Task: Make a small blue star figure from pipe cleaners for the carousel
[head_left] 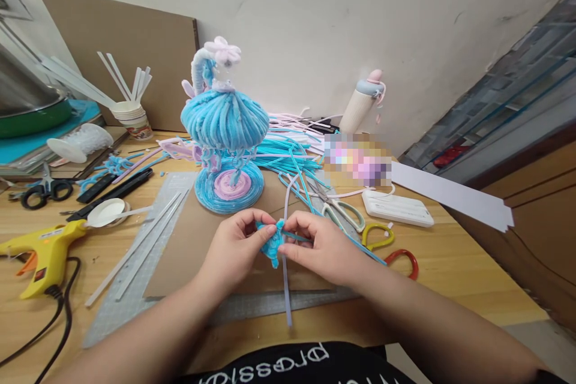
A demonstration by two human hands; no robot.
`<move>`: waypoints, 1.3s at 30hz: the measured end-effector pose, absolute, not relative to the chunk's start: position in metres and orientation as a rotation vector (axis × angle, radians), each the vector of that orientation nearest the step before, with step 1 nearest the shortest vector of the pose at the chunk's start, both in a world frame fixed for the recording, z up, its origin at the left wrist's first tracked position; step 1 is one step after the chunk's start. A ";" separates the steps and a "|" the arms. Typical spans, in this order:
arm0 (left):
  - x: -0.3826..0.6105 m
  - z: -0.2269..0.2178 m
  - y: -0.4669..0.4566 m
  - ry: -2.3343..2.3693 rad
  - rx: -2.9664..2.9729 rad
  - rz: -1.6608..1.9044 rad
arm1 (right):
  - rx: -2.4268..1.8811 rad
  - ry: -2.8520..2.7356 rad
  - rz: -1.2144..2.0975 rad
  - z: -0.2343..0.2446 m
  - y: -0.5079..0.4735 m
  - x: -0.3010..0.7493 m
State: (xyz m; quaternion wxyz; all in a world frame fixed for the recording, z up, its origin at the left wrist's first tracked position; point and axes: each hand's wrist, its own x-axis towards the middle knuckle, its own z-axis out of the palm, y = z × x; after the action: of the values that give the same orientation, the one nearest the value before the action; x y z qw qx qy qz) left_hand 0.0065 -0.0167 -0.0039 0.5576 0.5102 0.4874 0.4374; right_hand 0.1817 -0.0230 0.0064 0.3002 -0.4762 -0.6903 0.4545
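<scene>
Between my two hands is a small blue fuzzy piece [272, 247] bent from pipe cleaner. My left hand [240, 243] pinches its left side between thumb and fingers. At its right edge my right hand [321, 247] is closed, with a thin blue pipe cleaner end [294, 236] between the fingertips. A pale lilac strip [287, 300] runs just behind or beside the piece; whether it is held I cannot tell. Beyond my hands stands a lamp-like pipe cleaner model with a blue pleated shade [227, 120], pink flower and round blue base [204, 192].
A brown board [189, 252] lies on a grey cutting mat [108, 312]. Left are a yellow glue gun [49, 255], black scissors [47, 186] and glue sticks [150, 246]. Right are scissors [344, 213], a white device [398, 209] and a bottle [362, 105]. Blue pipe cleaners [288, 155] lie behind.
</scene>
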 end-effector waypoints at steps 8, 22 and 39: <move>0.006 -0.007 -0.016 1.138 1.372 0.929 | -1.314 -1.913 1.126 0.003 -0.025 0.184; 0.005 -0.010 -0.019 1.344 1.608 0.973 | -1.201 -2.097 0.551 0.004 -0.026 0.188; 0.008 -0.003 -0.016 0.925 0.751 1.055 | -1.257 -1.598 1.229 0.012 -0.018 0.186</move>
State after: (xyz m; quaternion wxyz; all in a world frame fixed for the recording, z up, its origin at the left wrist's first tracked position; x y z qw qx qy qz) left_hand 0.0079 -0.0165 -0.0034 0.6999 0.3371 0.4151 0.4734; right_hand 0.1859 -0.0176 0.0119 0.3737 -0.4907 -0.6239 0.4799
